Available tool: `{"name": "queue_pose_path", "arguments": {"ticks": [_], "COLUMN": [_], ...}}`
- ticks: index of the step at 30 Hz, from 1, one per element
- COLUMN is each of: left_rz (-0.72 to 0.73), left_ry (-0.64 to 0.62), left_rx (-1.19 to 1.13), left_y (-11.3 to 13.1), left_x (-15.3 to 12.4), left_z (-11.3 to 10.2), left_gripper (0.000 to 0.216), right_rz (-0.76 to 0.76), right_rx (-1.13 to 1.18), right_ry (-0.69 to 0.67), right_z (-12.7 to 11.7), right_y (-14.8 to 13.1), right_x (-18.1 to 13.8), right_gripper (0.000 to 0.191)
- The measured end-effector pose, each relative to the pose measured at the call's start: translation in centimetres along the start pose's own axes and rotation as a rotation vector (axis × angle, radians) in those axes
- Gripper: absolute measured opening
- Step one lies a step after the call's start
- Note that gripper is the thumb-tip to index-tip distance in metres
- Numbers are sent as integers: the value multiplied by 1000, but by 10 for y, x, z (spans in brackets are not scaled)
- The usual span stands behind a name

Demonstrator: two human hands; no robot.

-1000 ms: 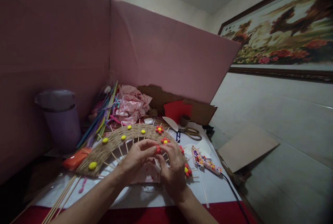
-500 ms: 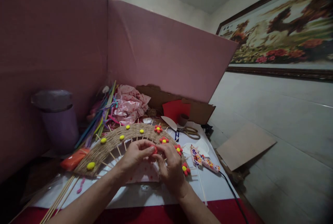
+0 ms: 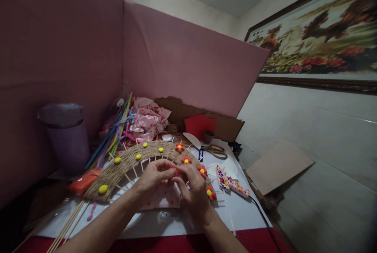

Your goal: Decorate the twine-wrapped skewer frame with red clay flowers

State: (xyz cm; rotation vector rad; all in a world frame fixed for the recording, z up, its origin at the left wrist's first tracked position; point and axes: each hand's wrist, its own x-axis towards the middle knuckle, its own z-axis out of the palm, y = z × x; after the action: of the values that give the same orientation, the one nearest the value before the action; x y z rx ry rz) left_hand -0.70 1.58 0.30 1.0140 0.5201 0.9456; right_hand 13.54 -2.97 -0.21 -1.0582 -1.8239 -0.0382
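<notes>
Between the fingertips of both hands is a small piece of red clay, partly hidden by the fingers. My left hand pinches it from the left, and my right hand closes on it from the right. Behind and around the hands lies an arch woven of brown twine over thin wooden sticks. Several yellow clay dots sit along its left and upper part. Down its right side are red flowers with yellow centres. A white spotted cloth shows beneath the hands.
A floral hot glue gun with a black cord lies right, near scissors. An orange packet and wooden sticks are left. Behind stand a purple bin, pipe cleaners, crumpled pink fabric and red paper.
Both hands stay together over the arch, their fingers shifting only slightly around the red clay. The whole view has moved down by a few pixels.
</notes>
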Motion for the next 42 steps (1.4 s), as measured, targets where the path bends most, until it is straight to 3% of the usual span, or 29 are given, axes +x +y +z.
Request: {"name": "queue_pose_path", "arguments": {"ticks": [6,42], "left_rz": [-65,-9], "left_ry": [-34,32], "left_rx": [34,101], "left_y": [-1,6], "left_x": [-3,-1], "left_z": [1,2], "left_gripper": [25,19], "right_rz": [-24,7], "right_rx": [24,168], "right_ry": [20,-37], "right_z": [0,-1], "right_y": [-1,1], "right_x": [1,3], "right_gripper": [15,12]}}
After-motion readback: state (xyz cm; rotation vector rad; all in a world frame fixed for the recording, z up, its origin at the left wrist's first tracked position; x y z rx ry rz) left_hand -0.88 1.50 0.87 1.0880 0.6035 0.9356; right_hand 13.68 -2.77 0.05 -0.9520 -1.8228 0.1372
